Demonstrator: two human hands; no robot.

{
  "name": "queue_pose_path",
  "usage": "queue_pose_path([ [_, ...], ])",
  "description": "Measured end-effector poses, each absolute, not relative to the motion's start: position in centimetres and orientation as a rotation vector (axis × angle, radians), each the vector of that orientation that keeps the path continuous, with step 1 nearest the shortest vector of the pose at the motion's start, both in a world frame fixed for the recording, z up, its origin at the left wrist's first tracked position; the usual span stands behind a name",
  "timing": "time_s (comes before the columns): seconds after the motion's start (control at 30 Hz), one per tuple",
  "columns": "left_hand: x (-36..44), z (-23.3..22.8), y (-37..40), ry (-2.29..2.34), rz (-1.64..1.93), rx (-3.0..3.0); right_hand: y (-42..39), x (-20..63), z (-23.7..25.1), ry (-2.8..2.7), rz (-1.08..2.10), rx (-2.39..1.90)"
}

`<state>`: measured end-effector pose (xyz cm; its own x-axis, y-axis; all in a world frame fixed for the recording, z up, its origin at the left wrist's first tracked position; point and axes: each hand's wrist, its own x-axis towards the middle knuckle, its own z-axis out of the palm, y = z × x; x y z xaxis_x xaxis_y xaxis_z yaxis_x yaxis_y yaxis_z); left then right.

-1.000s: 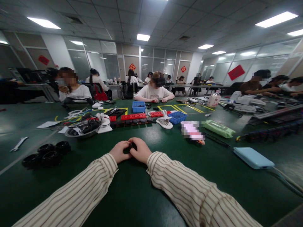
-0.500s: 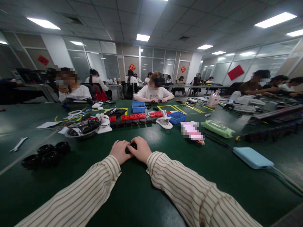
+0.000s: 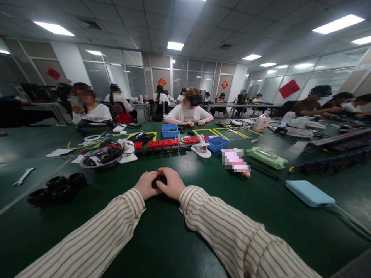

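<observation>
Both hands meet over the green table, wrapped around a small dark round part (image 3: 162, 179) that is mostly hidden by my fingers. My left hand (image 3: 146, 184) curls around its left side. From the right, my right hand (image 3: 171, 183) closes on it, the thumb lying across the front toward the left hand. Several black ring-shaped parts (image 3: 62, 193) lie grouped on the table to the left of my hands.
An open-end wrench (image 3: 24, 176) lies far left. Beyond my hands are a metal bowl (image 3: 98, 166) of cables, red power strips (image 3: 164, 143), a white clamp base (image 3: 201, 151) and a blue bin (image 3: 216, 144). To the right are a green packet (image 3: 268, 157) and a light-blue power bank (image 3: 310, 193).
My left hand has shifted slightly on the dark part, its wrist a little further left. The right hand stays nearly in place, its thumb still across the front.
</observation>
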<state>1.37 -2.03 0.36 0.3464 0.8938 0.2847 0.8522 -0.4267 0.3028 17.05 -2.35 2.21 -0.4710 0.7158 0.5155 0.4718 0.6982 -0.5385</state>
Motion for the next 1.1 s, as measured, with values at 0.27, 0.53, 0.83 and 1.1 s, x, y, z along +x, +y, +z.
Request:
queue_pose_path([
  [0.27, 2.5, 1.3, -3.0, 1.873, 0.528, 2.543, -1.7, 16.9, 1.5, -2.116, 0.333, -1.027],
  [0.53, 2.1, 1.3, -2.6, 1.728, 0.506, 2.575, -1.7, 16.9, 1.5, -2.134, 0.4, -0.911],
  [0.83, 1.2, 0.6, -2.0, 1.56, 0.571, 2.577, -2.0, 17.1, 1.8, -2.175, 0.429, -0.845],
  [1.1, 2.8, 1.6, -3.2, 1.859, 0.555, 2.526, -2.0, 17.0, 1.9, -2.081, 0.267, -1.06],
])
